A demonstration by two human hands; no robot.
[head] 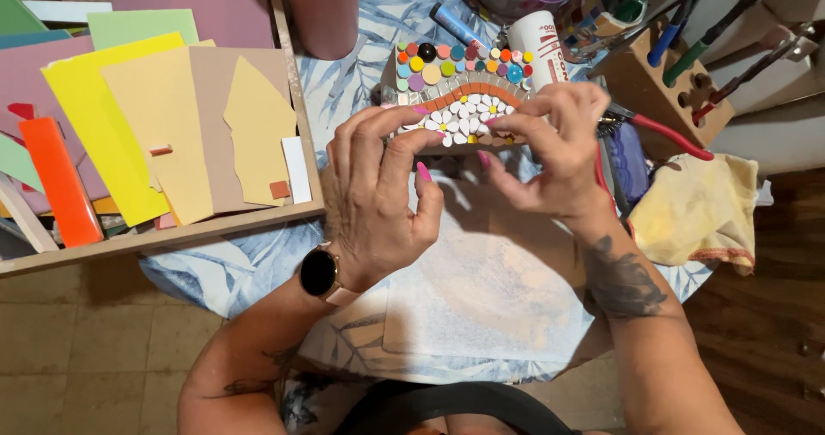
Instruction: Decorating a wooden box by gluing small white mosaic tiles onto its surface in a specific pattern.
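At the frame's centre, both hands meet over a mosaic (pixel 461 91) lying on the bench (pixel 361 100). The left hand (pixel 378 199) curls, its fingertips resting on the white tiles; the right hand (pixel 550 147) presses thumb and forefinger together, though what they pinch is too small to tell. Coloured sheets (pixel 129 117) fill a tray (pixel 296 100) at upper left; red pliers (pixel 670 134) lie right.

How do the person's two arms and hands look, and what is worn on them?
Both forearms are bare, with no sleeves. The left hand has long pink nails, and its wrist carries a round black watch on a light pink strap. The right hand also has pink nails. A dark tattoo marks the right forearm, and another tattoo shows on the left forearm.
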